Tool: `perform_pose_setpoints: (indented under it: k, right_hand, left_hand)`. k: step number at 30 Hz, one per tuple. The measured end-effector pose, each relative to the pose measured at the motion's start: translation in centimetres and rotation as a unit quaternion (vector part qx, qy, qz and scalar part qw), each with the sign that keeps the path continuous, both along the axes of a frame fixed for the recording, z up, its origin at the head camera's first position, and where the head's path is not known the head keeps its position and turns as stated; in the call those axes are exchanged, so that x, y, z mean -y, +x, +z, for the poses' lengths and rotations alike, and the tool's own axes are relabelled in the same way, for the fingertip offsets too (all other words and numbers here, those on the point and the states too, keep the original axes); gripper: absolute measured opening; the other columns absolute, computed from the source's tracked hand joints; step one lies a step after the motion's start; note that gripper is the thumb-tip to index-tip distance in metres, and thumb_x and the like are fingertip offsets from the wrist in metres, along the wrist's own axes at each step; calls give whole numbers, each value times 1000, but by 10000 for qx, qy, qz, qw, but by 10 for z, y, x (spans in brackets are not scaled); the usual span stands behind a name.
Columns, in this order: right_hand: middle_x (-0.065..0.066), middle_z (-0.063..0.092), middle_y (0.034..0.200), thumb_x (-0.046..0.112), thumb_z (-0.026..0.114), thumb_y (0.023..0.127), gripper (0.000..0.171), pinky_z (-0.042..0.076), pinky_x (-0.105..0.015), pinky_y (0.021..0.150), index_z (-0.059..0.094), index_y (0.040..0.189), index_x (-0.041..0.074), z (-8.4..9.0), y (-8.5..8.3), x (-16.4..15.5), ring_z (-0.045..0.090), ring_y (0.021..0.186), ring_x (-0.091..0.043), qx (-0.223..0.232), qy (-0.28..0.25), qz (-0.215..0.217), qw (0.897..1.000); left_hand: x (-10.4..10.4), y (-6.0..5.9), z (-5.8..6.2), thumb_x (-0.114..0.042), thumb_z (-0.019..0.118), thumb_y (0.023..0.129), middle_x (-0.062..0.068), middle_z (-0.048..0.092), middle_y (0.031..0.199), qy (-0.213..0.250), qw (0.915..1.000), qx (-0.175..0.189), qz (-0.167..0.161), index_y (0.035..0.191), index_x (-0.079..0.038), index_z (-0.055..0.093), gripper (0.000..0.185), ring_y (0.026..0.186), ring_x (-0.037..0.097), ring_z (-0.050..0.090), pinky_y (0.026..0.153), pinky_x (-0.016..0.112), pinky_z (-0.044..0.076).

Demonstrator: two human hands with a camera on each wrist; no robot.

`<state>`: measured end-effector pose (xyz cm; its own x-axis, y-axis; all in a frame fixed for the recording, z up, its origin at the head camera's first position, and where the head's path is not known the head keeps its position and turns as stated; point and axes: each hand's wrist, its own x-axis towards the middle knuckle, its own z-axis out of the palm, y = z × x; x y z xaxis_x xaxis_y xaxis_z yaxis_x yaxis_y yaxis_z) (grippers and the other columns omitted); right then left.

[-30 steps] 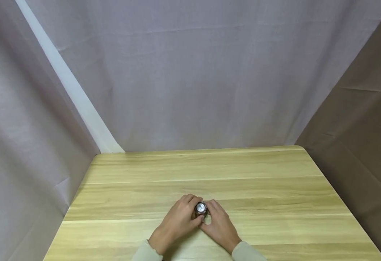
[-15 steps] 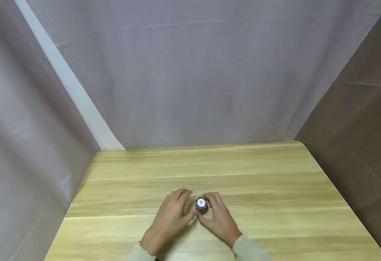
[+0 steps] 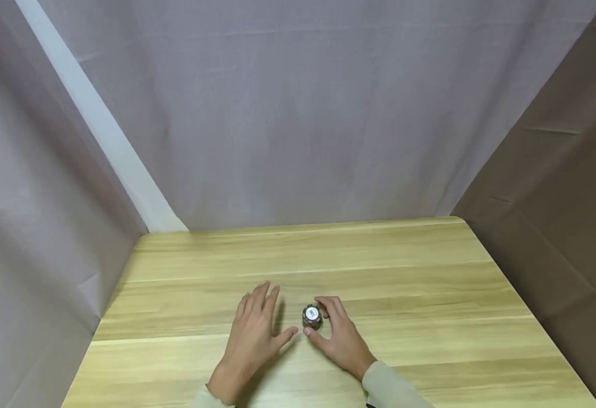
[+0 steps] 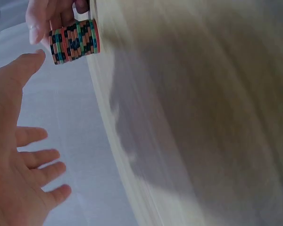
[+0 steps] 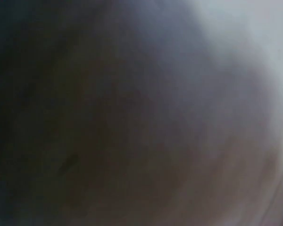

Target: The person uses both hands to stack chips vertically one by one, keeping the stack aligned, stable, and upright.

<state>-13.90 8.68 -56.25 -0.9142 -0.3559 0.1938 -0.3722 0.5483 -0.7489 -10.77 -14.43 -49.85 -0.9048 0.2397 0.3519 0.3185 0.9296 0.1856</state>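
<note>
An upright stack of poker chips stands on the wooden table, its top chip with a white centre label. In the left wrist view the poker chips show striped edges in black, green and orange. My right hand curves loosely around the stack's near and right sides, thumb in front and fingers beside and behind, with a small gap at the thumb. My left hand is spread to the left of the stack, holding nothing. The right wrist view is dark and blurred.
The wooden table reaches back to grey curtains. A pale strip runs down the curtain at the left. Brown cloth hangs along the right side.
My left hand has let go of the stack and moved left, its fingers straightening. My right hand has stayed beside the stack with its thumb and fingers loosened. The chips remain in place.
</note>
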Motion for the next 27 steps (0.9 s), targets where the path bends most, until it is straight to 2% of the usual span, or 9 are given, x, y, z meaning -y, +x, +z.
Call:
perform_pose_setpoints:
  k: [6, 10, 14, 16, 20, 24, 27]
  right_hand:
    - [9, 52, 138, 56, 73, 95, 73, 49, -52, 109, 50, 152, 15, 2, 0, -1, 57, 125, -13, 206, -120, -115, 9996]
    - [13, 52, 135, 56, 73, 94, 73, 50, -51, 108, 52, 151, 17, 0, 0, 2, 56, 122, -10, 343, -234, -163, 9990]
    - [10, 49, 139, 55, 73, 96, 74, 48, -52, 110, 49, 154, 16, 2, -8, 7, 54, 125, -11, 408, -455, -45, 9981]
    - [8, 46, 143, 54, 73, 96, 76, 46, -52, 111, 47, 155, 15, 3, -11, 10, 52, 127, -13, 571, -563, 5, 9968]
    - [2, 41, 151, 56, 72, 96, 81, 43, -56, 113, 41, 159, 15, 5, -3, 9, 47, 135, -20, 928, -594, -79, 9939]
    - [-5, 39, 155, 56, 72, 95, 85, 43, -61, 113, 37, 161, 15, 12, 6, -2, 44, 141, -29, 855, -143, -318, 9957]
    - [-10, 43, 154, 57, 73, 94, 88, 44, -62, 112, 37, 161, 11, 20, 9, -14, 46, 140, -32, 423, 459, -478, 9969]
  left_hand:
    - [-5, 5, -5, -72, 78, 79, 25, 43, 161, -62, 9984, 397, 391, 157, -4, 45, 108, 149, 44, 42, 121, 65, 29]
    - [-3, 8, -11, -74, 79, 76, 26, 39, 163, -78, 9973, 448, 577, 158, -8, 45, 111, 148, 48, 40, 119, 73, 24]
    - [-1, 6, -13, -77, 79, 74, 26, 37, 164, -55, 9963, 386, 763, 159, -11, 45, 113, 149, 51, 38, 114, 81, 22]
    - [-1, 5, -14, -80, 77, 74, 25, 36, 165, -27, 9951, 476, 866, 160, -12, 45, 114, 150, 51, 36, 112, 83, 21]
    - [-6, 7, -18, -83, 72, 75, 25, 34, 167, 6, 9931, 738, 912, 161, -13, 43, 115, 151, 51, 34, 110, 86, 19]
    - [-10, 5, -20, -84, 70, 77, 25, 34, 166, -33, 9941, 756, 773, 161, -13, 42, 114, 150, 51, 35, 108, 87, 21]
    - [-11, 5, -21, -83, 71, 77, 24, 35, 167, -83, 9948, 723, 717, 161, -13, 42, 114, 150, 50, 37, 108, 87, 22]
